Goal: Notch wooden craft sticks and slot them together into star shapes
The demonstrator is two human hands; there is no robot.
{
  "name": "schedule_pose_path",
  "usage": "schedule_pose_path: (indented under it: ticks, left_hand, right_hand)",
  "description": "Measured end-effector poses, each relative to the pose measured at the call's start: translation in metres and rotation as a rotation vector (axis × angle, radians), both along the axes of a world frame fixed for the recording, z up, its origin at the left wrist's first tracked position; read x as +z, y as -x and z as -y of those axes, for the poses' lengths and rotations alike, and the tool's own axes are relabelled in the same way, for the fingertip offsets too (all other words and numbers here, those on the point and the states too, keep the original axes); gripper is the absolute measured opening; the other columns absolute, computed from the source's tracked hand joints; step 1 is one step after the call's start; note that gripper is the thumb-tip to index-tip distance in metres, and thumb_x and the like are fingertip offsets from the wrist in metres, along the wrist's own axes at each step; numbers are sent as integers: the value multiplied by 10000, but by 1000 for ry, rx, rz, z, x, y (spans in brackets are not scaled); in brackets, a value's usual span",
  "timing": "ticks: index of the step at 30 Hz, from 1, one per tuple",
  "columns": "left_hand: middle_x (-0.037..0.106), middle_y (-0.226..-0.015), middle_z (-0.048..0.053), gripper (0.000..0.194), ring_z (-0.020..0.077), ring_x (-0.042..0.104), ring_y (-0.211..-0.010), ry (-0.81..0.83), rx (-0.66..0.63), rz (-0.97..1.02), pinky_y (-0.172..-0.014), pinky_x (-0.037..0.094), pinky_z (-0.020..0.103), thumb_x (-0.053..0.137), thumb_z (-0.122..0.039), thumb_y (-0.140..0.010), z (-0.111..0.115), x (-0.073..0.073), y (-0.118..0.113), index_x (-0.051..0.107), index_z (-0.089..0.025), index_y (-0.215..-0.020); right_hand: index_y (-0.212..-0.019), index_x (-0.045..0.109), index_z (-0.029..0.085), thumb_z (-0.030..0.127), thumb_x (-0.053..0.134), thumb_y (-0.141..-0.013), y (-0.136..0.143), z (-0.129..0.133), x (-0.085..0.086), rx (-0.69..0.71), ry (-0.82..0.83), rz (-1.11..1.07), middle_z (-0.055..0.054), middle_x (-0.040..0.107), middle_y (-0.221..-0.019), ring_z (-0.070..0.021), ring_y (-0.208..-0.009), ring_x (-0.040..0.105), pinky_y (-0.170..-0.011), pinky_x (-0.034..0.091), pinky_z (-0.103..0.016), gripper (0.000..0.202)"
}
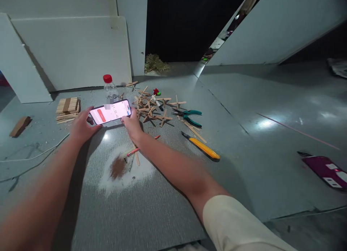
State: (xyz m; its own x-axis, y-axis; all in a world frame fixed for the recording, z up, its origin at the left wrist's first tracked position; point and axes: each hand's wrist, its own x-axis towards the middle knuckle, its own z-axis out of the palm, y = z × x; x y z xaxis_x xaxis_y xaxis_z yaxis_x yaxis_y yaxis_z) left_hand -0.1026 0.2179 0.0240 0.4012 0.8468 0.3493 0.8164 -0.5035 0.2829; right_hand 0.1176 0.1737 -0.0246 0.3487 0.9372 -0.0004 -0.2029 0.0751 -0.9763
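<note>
Both my hands hold a phone point(110, 113) sideways, its bright screen facing me with a timer and a red button on it. My left hand point(83, 126) grips the left end, and my right hand point(132, 125) grips the right end. Behind the phone stands a clear bottle point(110, 89) with a red cap. Crossed wooden sticks point(148, 108) lie in a pile just right of the phone. A stack of sticks point(67, 108) sits left of it. Under my right forearm lie a red pencil point(132, 152) and a stick, beside brown powder point(118, 167).
Teal-handled pliers point(192, 117) and a yellow cutter point(204, 148) lie to the right. A brown block point(20, 126) and a white cable point(40, 155) are at the left. Far right is a maroon packet point(324, 169). White panels point(73, 52) stand at the back.
</note>
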Motion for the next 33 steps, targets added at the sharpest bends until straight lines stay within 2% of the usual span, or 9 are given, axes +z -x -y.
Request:
schedule_pose_path:
  ticks: [2,5,9,13,16,20,23,27,33]
  left_hand:
    - [680,-1215,118,826,216,638,-929,17,-17,-28,-966,516,384,797,-334,-790,-6,2,-2,444,-143,-1512]
    - [632,-1323,156,839,231,632,-983,41,-50,-64,-1009,505,403,769,-299,-809,-15,1,-7,400,-125,-1542]
    - [579,-1401,189,869,279,632,-1102,74,-94,-84,-1051,493,418,731,-263,-812,-25,-5,-15,342,-116,-1575]
    - [541,-1446,191,870,320,598,-1222,89,-127,-77,-1051,501,412,687,-241,-807,-33,-10,-23,314,-148,-1587]
    - [538,-1435,177,861,310,619,-1172,88,-141,-69,-1020,519,408,655,-231,-807,-38,-12,-26,298,-182,-1589]
    - [535,-1407,181,915,282,638,-1072,82,-164,-81,-989,530,406,624,-187,-775,-42,-16,-29,244,-158,-1607]
    - [492,-1446,200,987,302,614,-1138,70,-189,-91,-1022,516,408,615,-167,-724,-42,-19,-28,200,-123,-1618]
    - [474,-1462,207,999,339,586,-1200,59,-208,-112,-1066,489,461,602,-205,-719,-41,-18,-27,179,-91,-1617]
    - [432,-1515,224,979,339,584,-1208,44,-196,-135,-1042,496,459,606,-205,-734,-44,-15,-24,181,-81,-1608]
  right_hand:
    - [-1296,605,208,295,667,-969,-8,-1,1,-12,50,128,-86,657,-1242,-231,-1097,652,-959,570,-450,344]
    - [-1282,620,176,376,655,-991,-21,-7,4,1,96,271,-101,635,-1310,-245,-1117,660,-941,583,-467,355]
    - [-1290,615,174,380,656,-991,-34,-15,4,14,85,356,-100,639,-1303,-244,-1111,664,-939,584,-469,366]
    - [-1292,607,185,251,664,-939,-43,-23,-2,3,44,352,-96,669,-1286,-248,-1141,663,-999,548,-462,363]
    - [-1311,580,209,138,606,-822,-46,-28,-7,-8,25,331,-85,698,-1263,-248,-1169,658,-1049,511,-429,495]
    - [-1280,553,223,132,594,-722,-50,-33,-8,-21,25,316,-75,714,-1201,-258,-1132,666,-1069,495,-440,567]
    - [-1242,550,225,141,615,-688,-52,-34,-7,-27,36,306,-75,717,-1150,-280,-1119,666,-1079,483,-464,564]
    - [-1239,538,205,145,642,-671,-52,-35,-6,-14,36,286,-91,705,-1133,-308,-1122,663,-1086,468,-502,580]
    - [-1221,517,184,142,602,-684,-51,-41,-8,11,10,237,-69,703,-1077,-264,-1041,673,-1065,490,-491,545]
